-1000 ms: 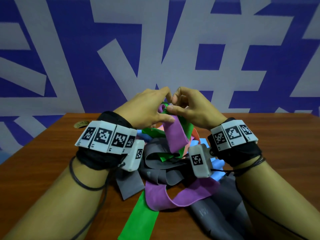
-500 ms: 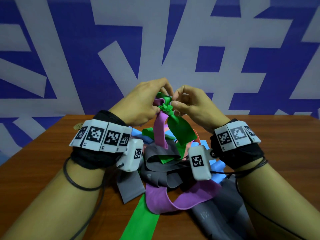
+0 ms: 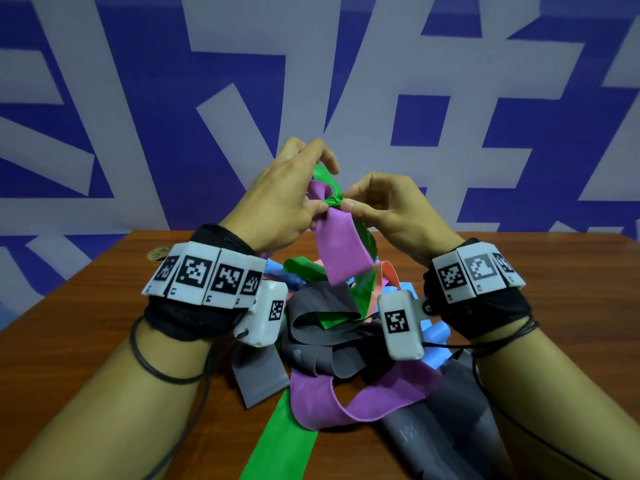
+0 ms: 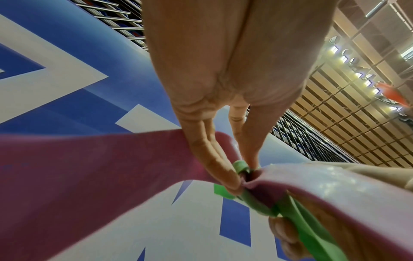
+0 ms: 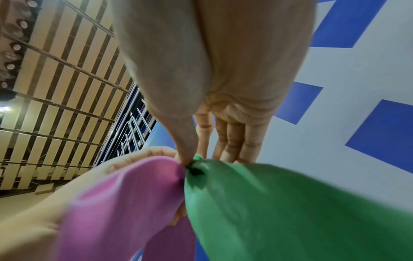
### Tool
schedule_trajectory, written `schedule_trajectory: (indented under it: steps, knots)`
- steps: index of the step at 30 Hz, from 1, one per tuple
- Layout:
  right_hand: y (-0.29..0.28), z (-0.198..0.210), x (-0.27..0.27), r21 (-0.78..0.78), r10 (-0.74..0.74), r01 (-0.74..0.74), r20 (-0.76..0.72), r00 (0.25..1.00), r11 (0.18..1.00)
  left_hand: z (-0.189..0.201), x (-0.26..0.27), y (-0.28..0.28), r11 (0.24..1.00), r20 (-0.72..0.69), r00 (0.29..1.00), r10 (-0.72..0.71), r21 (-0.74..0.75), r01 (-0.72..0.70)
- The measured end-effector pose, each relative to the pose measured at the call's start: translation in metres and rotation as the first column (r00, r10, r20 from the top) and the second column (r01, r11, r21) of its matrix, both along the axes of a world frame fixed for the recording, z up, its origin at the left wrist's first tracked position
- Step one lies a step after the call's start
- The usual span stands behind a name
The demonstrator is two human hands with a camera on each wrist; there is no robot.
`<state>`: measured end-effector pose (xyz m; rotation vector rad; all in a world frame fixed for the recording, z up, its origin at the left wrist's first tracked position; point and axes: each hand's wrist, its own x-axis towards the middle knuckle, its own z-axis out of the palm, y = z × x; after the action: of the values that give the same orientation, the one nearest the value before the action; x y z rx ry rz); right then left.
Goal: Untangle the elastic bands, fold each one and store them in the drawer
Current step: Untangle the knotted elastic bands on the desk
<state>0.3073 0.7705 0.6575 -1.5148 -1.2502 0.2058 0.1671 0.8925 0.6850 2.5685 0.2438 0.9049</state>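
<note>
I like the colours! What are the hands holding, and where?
Both hands, left hand and right hand, pinch the knot joining the green band and purple band.

Wooden table [image 3: 86, 334], brown with visible grain, fills the lower part of the head view; a small round brass-coloured object [image 3: 157, 253], too small to identify, lies on the table near its far left edge. Wall [image 3: 138, 98] stands directly behind the table's far edge, painted in large deep-blue and pale grey angular shapes. Above the table, the wrist views show a slatted ceiling [image 5: 55, 79] of tan strips on a dark grid, a row of lamps [image 4: 357, 74] along it, and metal railings [image 5: 132, 130] where wall meets ceiling.
</note>
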Motion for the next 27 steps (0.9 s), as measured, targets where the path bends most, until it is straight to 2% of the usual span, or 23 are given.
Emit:
schedule_trajectory:
  steps: [6,15,20,27]
  knots:
    - [0.002,0.000,0.000,0.030,-0.035,0.033,0.060,0.998,0.999,0.002,-0.001,0.001,1.000,0.047,0.999,0.003,-0.002,-0.003]
    - [0.003,0.000,-0.003,0.053,-0.079,0.071,0.172,0.982,0.996,-0.005,0.004,0.001,0.998,-0.018,0.999,0.034,0.052,-0.033]
    - [0.004,-0.001,-0.004,0.051,-0.127,0.118,0.232,0.964,0.992,-0.004,0.001,0.006,0.999,-0.048,0.998,0.032,0.031,-0.031]
    - [0.008,-0.004,-0.006,0.057,-0.094,0.084,0.184,0.978,0.995,-0.002,0.002,0.011,0.999,0.001,0.999,0.051,0.017,-0.051]
